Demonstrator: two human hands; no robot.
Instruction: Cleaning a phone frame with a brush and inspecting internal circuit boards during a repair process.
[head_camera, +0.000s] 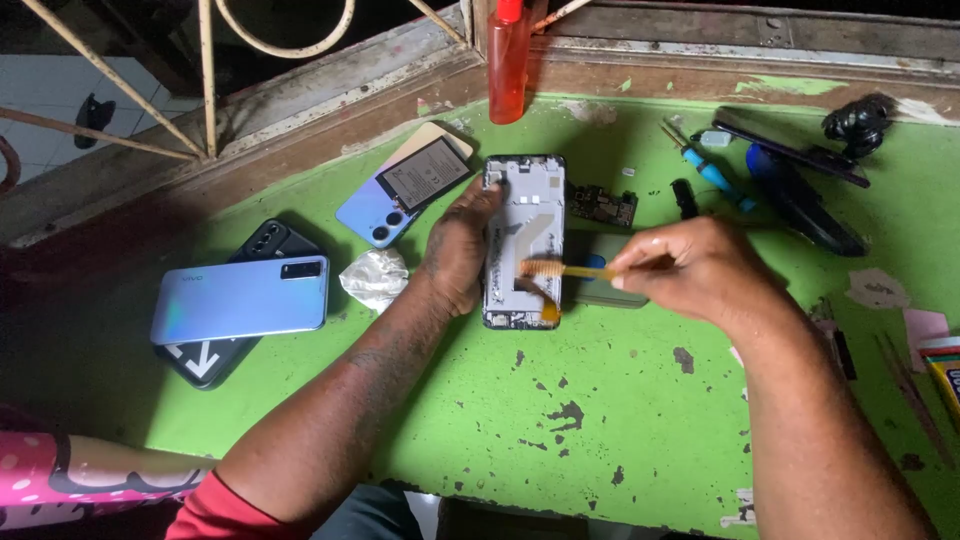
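An opened phone frame (527, 205) lies on the green table (560, 420), its back cover off and its inside showing. My left hand (455, 250) rests on its left edge and holds it down. My right hand (700, 270) grips a small yellow brush (560, 269) whose bristles sit over the middle of the frame. An orange ribbon cable (545, 300) curls near the frame's lower part.
A light blue phone (242, 298) lies on a dark phone at the left, near a crumpled white cloth (374, 278). A blue back cover with a battery (405, 185), a circuit board (604, 205), a red bottle (507, 60) and tools (780, 175) lie behind.
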